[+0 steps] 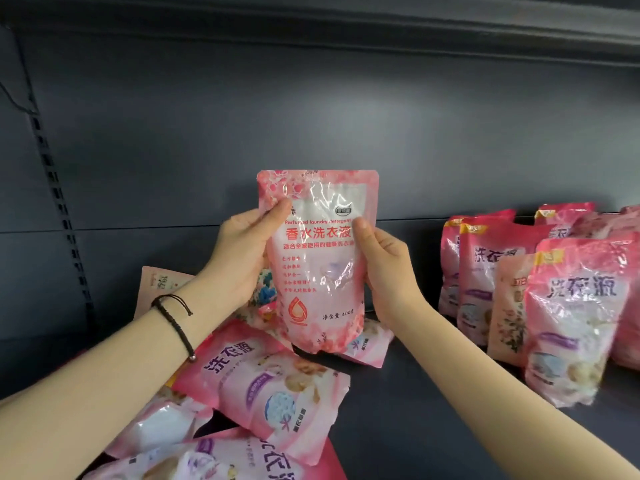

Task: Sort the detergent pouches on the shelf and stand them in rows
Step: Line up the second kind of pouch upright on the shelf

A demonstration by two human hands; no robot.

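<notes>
Dark grey shelving unit, matte finish. Back panel point(311, 98) is flat, with one horizontal seam low across it and a soft pale sheen of light at its middle. A slotted upright point(65, 216) runs down the left side. A thin black cable point(14, 98) hangs at top left. Shelf board point(433, 393) below is the same grey; the upper shelf point(346, 15) overhead sits in shadow.

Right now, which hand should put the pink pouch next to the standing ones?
Probably the right hand. It grips the perfumed laundry detergent pouch on the side nearer the standing pouches; the left hand is on the side of the fallen pile.
</notes>
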